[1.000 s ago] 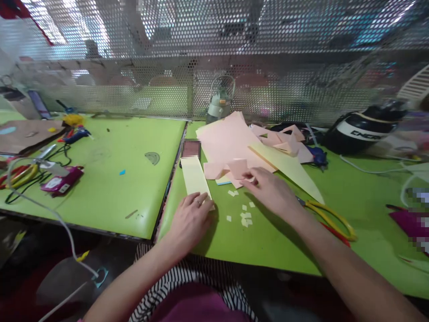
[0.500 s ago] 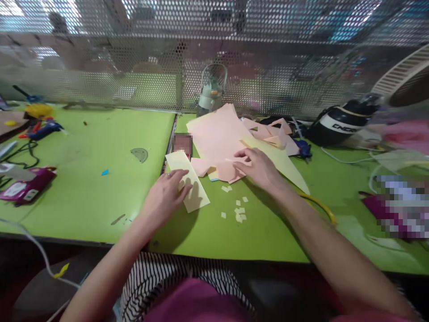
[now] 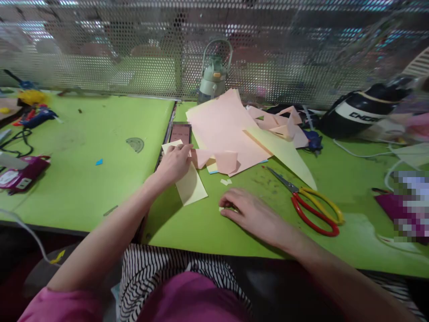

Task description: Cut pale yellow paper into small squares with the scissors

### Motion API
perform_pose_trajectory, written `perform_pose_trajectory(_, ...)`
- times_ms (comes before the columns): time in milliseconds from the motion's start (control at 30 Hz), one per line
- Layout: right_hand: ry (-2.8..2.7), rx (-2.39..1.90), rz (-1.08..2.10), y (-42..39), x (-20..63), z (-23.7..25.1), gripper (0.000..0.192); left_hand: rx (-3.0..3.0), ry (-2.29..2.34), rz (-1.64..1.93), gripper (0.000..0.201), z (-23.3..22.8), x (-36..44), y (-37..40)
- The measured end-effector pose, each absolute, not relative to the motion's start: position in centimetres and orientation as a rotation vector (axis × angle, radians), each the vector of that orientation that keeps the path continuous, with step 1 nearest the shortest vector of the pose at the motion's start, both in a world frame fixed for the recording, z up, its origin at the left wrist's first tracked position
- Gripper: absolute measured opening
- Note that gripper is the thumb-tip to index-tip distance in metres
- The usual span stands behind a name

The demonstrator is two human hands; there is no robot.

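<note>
My left hand (image 3: 176, 162) lies over the upper part of a cream paper strip (image 3: 192, 187), its fingers stretched toward the phone (image 3: 180, 132) and the end of a pink paper strip (image 3: 201, 158). My right hand (image 3: 243, 208) rests low on the table, fingers curled round small cream paper pieces, one showing at the fingertips. Two small paper scraps (image 3: 226, 182) lie just above that hand. Scissors (image 3: 295, 190) with one red and one yellow handle lie to its right. Behind are pink paper sheets (image 3: 219, 123) and a curved pale yellow sheet (image 3: 284, 152).
A green bottle (image 3: 213, 76) stands at the mesh screen. At the right, a black bottle (image 3: 362, 109) leans near cables. Pink offcuts (image 3: 284, 118) lie behind the sheets. Left of the table seam are a protractor (image 3: 135, 144), a blue scrap (image 3: 99, 162) and a magenta power strip (image 3: 25, 174).
My right hand has moved from the pink strip down onto the small paper pieces, uncovering the scissors. My left hand has slid up the cream strip toward the phone.
</note>
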State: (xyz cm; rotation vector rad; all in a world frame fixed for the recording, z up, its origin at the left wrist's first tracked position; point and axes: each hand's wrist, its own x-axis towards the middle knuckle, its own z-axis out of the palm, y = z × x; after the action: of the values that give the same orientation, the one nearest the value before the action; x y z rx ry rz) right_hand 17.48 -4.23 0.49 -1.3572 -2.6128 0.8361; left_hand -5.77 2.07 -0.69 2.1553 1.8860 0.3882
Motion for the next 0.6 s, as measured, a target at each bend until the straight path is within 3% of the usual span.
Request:
perform_pose_trajectory(200,-2.614,-1.405,0.975,-3.6,17.2,1.1,0.007,2.109,1.812,0.454,0.035,-0.1,-6.1,3.4)
perform_pose_trajectory(400,-2.137,-1.391,1.436,-1.7,17.7,0.9,0.01,1.949,1.772,0.567,0.018,-0.6,-6.6,4.1)
perform_pose_trajectory(600,-1.796,-1.233,1.349,0.3,17.2,0.7,0.026,1.4,1.349,0.911,0.011,-0.6,-5.7,2.8)
